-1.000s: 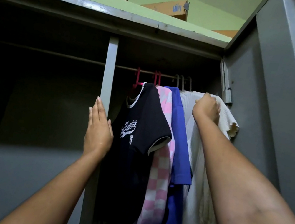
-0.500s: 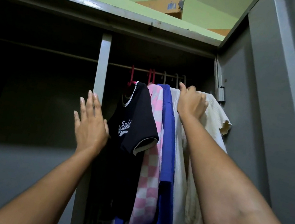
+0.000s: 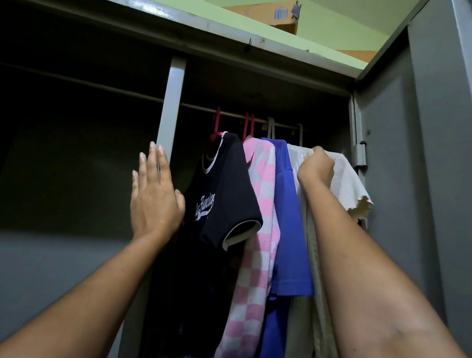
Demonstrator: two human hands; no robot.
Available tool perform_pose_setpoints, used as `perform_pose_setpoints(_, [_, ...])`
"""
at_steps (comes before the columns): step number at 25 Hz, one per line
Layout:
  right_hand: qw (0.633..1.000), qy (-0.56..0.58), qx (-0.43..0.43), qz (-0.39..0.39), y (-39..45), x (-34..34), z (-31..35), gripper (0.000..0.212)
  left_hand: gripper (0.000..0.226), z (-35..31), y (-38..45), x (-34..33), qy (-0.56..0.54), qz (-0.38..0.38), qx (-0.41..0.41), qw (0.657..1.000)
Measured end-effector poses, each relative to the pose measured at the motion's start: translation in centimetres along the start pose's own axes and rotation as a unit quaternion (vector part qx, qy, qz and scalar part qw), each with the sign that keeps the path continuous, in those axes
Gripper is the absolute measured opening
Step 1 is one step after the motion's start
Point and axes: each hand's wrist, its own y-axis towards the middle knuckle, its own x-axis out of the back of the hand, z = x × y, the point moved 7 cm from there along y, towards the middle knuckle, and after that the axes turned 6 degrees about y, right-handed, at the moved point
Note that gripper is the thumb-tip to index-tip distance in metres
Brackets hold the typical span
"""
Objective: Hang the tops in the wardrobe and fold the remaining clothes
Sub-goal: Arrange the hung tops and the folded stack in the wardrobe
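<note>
The white top [image 3: 349, 182] is gripped at its shoulder by the right hand [image 3: 316, 168], last on the wardrobe rail [image 3: 206, 108] beside the blue top [image 3: 288, 212]. The left hand [image 3: 155, 196] is held flat with straight fingers by the grey post [image 3: 172, 99].

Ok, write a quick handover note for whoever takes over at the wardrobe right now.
Left hand: open, flat by the wardrobe's centre post.
Right hand: gripping the cream top at its shoulder, up near the rail.
Done: black shirt, pink checked top and blue shirt hang on the rail.
Left: settle the cream top and let go; clothes for folding are out of view.
</note>
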Motion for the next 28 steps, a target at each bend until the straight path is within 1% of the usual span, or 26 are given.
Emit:
perform_pose_setpoints(2, [0.991, -0.107, 0.076, -0.019, -0.7, 0.2, 0.9, 0.037, 0.086, 0.0, -0.1, 0.0, 0.004, 0.000, -0.001, 1.000])
perform_pose_setpoints(4, [0.961, -0.218, 0.143, -0.093, -0.5, 1.4, 1.5, 0.040, 0.086, 0.0, -0.1, 0.0, 0.004, -0.003, -0.002, 1.000])
perform_pose_setpoints(5, [0.941, -0.265, 0.164, -0.131, -0.1, 2.1, 1.5, 0.035, 0.085, 0.0, -0.1, 0.0, 0.003, -0.006, -0.003, 1.000])
perform_pose_setpoints(6, [0.925, -0.306, 0.167, -0.152, 0.4, 2.7, 1.3, 0.031, 0.085, 0.0, -0.1, 0.0, 0.002, -0.008, -0.003, 1.000])
perform_pose_setpoints(7, [0.914, -0.337, 0.160, -0.157, 1.1, 3.2, 0.8, 0.031, 0.085, 0.0, -0.1, 0.0, 0.001, -0.011, -0.002, 1.000])
perform_pose_setpoints(9, [0.900, -0.382, 0.142, -0.151, 1.8, 3.6, 0.2, 0.034, 0.085, 0.0, -0.1, 0.0, 0.002, -0.012, -0.002, 1.000])
perform_pose_setpoints(11, [0.890, -0.413, 0.134, -0.141, 2.2, 3.3, 0.2, 0.032, 0.085, 0.0, -0.1, 0.0, 0.004, -0.016, -0.003, 1.000])
perform_pose_setpoints(12, [0.890, -0.419, 0.120, -0.133, 2.2, 3.1, 0.2, 0.031, 0.085, 0.0, -0.1, 0.0, 0.003, -0.016, -0.003, 1.000])
perform_pose_setpoints(13, [0.898, -0.410, 0.101, -0.123, 2.2, 2.9, 0.1, 0.031, 0.085, 0.1, -0.2, 0.1, 0.002, -0.016, -0.005, 1.000])
perform_pose_setpoints(16, [0.942, -0.322, 0.049, -0.077, 2.3, 2.3, 0.2, 0.034, 0.088, 0.0, -0.3, 0.1, -0.006, -0.012, -0.008, 1.000])
perform_pose_setpoints(18, [0.956, -0.283, 0.041, -0.063, 1.8, 1.9, 0.6, 0.034, 0.094, 0.1, -0.2, 0.0, -0.010, -0.009, -0.004, 1.000])
perform_pose_setpoints(23, [0.968, -0.238, 0.037, -0.067, 0.7, 1.7, 0.8, 0.034, 0.102, 0.1, 0.0, -0.1, -0.007, 0.015, -0.009, 1.000])
perform_pose_setpoints(26, [0.973, -0.224, 0.030, -0.053, 0.5, 1.6, 0.7, 0.032, 0.100, 0.2, 0.1, 0.0, -0.017, 0.032, -0.017, 0.999])
perform_pose_setpoints(28, [0.974, -0.219, 0.027, -0.052, 0.0, 1.6, 0.7, 0.031, 0.095, 0.3, 0.0, 0.2, -0.038, 0.052, -0.024, 0.998])
